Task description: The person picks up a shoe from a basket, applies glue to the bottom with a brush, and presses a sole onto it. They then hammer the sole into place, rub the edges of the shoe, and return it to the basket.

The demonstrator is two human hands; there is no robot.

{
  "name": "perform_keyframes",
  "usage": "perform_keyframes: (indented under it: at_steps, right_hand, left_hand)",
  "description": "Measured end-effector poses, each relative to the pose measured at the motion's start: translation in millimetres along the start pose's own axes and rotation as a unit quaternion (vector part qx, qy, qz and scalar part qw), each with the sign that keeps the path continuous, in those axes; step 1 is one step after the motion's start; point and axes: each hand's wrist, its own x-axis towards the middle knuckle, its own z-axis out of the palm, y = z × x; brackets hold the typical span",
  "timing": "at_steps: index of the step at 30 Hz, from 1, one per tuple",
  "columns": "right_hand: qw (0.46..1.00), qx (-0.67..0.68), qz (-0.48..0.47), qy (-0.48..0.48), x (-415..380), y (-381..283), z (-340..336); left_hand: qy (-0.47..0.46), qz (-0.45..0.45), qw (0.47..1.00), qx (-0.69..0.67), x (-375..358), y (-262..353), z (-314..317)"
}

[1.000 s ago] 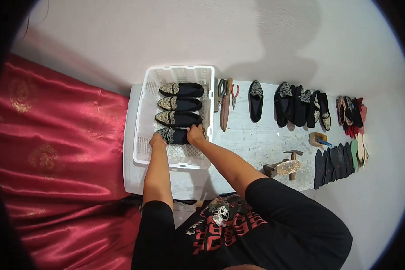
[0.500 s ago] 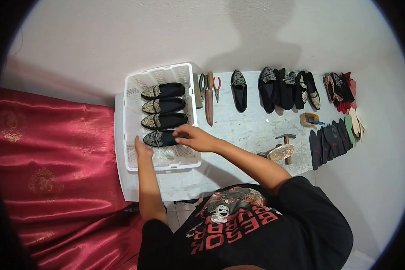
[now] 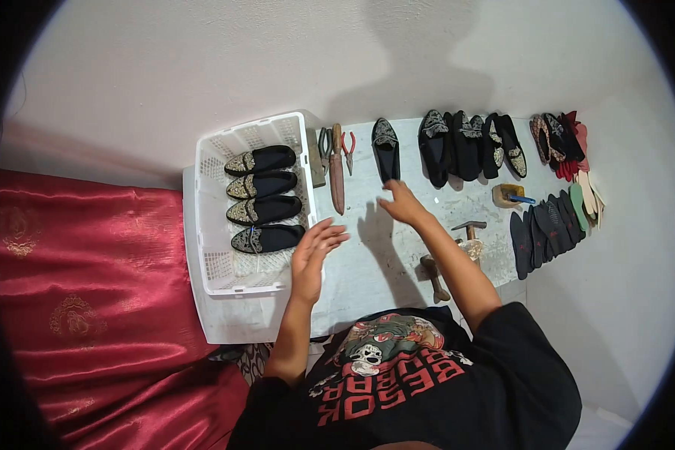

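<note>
In the head view my right hand (image 3: 406, 205) is at the heel of a single black loafer (image 3: 386, 154) with a silver-patterned front. Its fingers and thumb are apart, and the shoe lies flat on the table, toe toward the wall. My left hand (image 3: 316, 251) hovers over the right edge of a white plastic basket (image 3: 240, 291), fingers stretched out and holding nothing. Inside the basket several black loafers lie in a column, toes to the left. The lowest loafer (image 3: 266, 239) has a silver-patterned front, and the topmost loafer (image 3: 261, 160) a gold one.
Beside the basket lie red-handled pliers (image 3: 349, 150) and a long brown-handled tool (image 3: 337, 180). Further right are more loafers (image 3: 433, 150), a glue container with a blue-handled brush (image 3: 511, 196), a hammer (image 3: 469, 226) and black insoles (image 3: 551, 229). A red satin cloth (image 3: 90, 285) hangs at the left.
My right hand has left the lowest loafer in the basket and moved right to the single loafer. My left hand has shifted right from the basket's left side. The view has moved slightly.
</note>
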Motion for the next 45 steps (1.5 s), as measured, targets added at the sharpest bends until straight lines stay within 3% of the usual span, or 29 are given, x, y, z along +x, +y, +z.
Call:
perform_keyframes:
  at_steps: [1, 3, 4, 6, 8, 10, 14, 17, 18, 20, 23, 24, 26, 30, 32, 34, 35, 38, 41, 42, 44, 45]
  right_hand:
    - [1.000, -0.002, -0.001, -0.001, 17.0, -1.2, 1.8]
    - [0.992, -0.066, 0.105, 0.010, 41.2, -7.4, 9.6]
    - [0.993, -0.065, 0.102, 0.010, 44.0, -0.4, 18.8]
    - [0.973, -0.162, 0.161, -0.036, 47.4, 8.2, 37.4]
    - [0.966, -0.195, 0.147, -0.086, 38.1, 6.3, 43.4]
    - [0.975, -0.156, 0.135, -0.082, 36.6, 8.1, 48.7]
    - [0.983, -0.136, 0.087, -0.085, 10.4, 8.3, 44.2]
    - [0.997, -0.024, -0.006, 0.072, -22.6, -3.4, 37.8]
    - [0.997, -0.027, -0.006, 0.069, -37.1, -15.1, 30.7]
    - [0.999, 0.034, -0.006, 0.039, -65.1, -40.1, 16.2]
    - [0.988, 0.143, 0.035, -0.039, -108.7, -72.9, 1.6]
    - [0.993, 0.110, 0.005, -0.036, -121.4, -72.9, 6.6]
    - [0.994, 0.051, -0.077, -0.050, -142.3, -74.9, 8.6]
    - [0.989, 0.087, -0.115, -0.039, -158.0, -68.1, 4.3]
    - [0.967, 0.215, 0.043, -0.129, -155.1, -69.9, -11.5]
    - [0.956, 0.257, 0.059, -0.133, -154.3, -60.0, -9.3]
    - [0.940, 0.314, 0.088, -0.098, -153.4, -52.0, -6.2]
    - [0.865, 0.472, 0.163, -0.050, -147.9, -36.6, -8.7]
    - [0.825, 0.505, 0.252, -0.034, -138.4, -26.9, -22.2]
    - [0.826, 0.505, 0.247, -0.038, -137.7, -27.6, -26.8]
    - [0.770, 0.589, 0.244, 0.020, -137.6, -26.4, -39.3]
    - [0.778, 0.582, 0.229, 0.060, -135.2, -24.2, -44.8]
  left_hand:
    - [0.001, 0.001, 1.000, -0.002, 9.4, -4.2, 8.8]
    - [-0.099, -0.014, 0.995, 0.020, 24.7, -13.5, 20.4]
    - [-0.098, -0.013, 0.995, 0.022, 26.7, -19.3, 26.5]
    - [-0.067, -0.102, 0.990, 0.075, 31.6, -33.1, 35.3]
    - [-0.072, -0.083, 0.989, 0.102, 21.5, -49.8, 33.2]
    - [-0.096, -0.119, 0.985, 0.084, 12.5, -55.0, 31.4]
    - [-0.048, -0.199, 0.974, 0.095, -0.3, -101.4, 24.3]
    - [-0.008, -0.217, 0.973, 0.077, 6.5, -133.4, 26.8]
    - [-0.006, -0.218, 0.973, 0.073, 10.8, -140.7, 29.7]
    - [0.056, -0.271, 0.951, -0.137, 28.5, -149.6, 34.6]
    - [0.113, -0.261, 0.944, -0.166, 55.8, -165.3, 38.6]
    - [0.155, -0.255, 0.935, -0.192, 65.4, -173.5, 40.7]
    - [0.118, -0.276, 0.938, -0.175, 65.3, -161.2, 46.6]
    - [0.072, -0.267, 0.954, -0.119, 53.2, -153.6, 51.5]
    - [0.125, -0.271, 0.941, -0.158, 49.4, -176.2, 49.4]
    - [0.149, -0.296, 0.942, -0.059, 38.6, -181.1, 50.0]
    - [0.192, -0.257, 0.945, -0.058, 30.3, -180.5, 61.5]
    - [0.203, -0.237, 0.947, -0.075, 21.7, -246.5, 57.5]
    - [0.173, -0.198, 0.962, -0.069, 1.3, -210.2, 93.4]
    - [0.172, -0.185, 0.965, -0.067, -1.1, -208.4, 100.5]
    - [0.180, -0.156, 0.971, -0.017, -2.0, -203.9, 111.4]
    - [0.184, -0.131, 0.974, 0.032, -1.8, -201.2, 119.1]
